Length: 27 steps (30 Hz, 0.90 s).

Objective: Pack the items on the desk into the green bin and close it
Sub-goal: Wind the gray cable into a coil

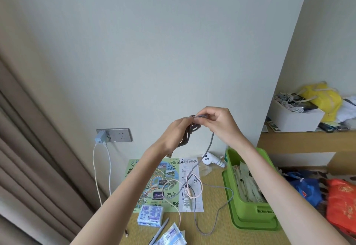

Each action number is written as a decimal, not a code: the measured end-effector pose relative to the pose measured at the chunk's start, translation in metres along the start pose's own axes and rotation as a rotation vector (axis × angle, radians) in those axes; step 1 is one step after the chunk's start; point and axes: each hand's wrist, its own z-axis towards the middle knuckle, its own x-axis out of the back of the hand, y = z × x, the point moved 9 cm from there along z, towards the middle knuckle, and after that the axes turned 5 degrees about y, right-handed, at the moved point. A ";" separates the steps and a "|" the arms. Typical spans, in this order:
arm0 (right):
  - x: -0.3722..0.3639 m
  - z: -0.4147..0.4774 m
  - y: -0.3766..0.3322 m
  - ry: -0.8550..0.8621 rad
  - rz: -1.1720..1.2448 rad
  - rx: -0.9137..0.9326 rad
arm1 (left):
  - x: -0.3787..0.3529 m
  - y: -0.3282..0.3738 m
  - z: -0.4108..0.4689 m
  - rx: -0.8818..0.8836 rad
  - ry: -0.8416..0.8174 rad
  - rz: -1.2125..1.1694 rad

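Both hands are raised above the desk, coiling a grey braided cable. My left hand grips the wound loops, and a gold plug hangs below it. My right hand pinches the cable's top strand; the loose length trails down to the desk. The green bin stands open at the right with several flat packets inside. On the desk lie a pink-white cable, a blue tissue pack, a grey pen, a plastic wrapper and a white controller.
A printed map sheet lies under the cables. A wall socket with a charger and white leads is at the left, beside a beige curtain. Right: a wooden shelf holds a white box and yellow bag; blue and orange bags sit below.
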 end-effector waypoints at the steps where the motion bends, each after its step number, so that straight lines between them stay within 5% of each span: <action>1: 0.001 -0.001 0.001 0.008 0.000 -0.004 | -0.003 -0.001 -0.002 0.017 -0.047 -0.046; 6: 0.008 -0.001 0.011 0.033 -0.055 -0.062 | -0.018 -0.010 -0.012 0.055 -0.200 0.024; 19: 0.006 -0.043 0.093 -0.095 -0.003 -0.370 | 0.034 -0.013 -0.008 0.107 0.184 -0.086; 27: 0.027 0.007 0.043 0.121 -0.061 -0.183 | 0.056 0.009 0.000 0.066 0.295 -0.134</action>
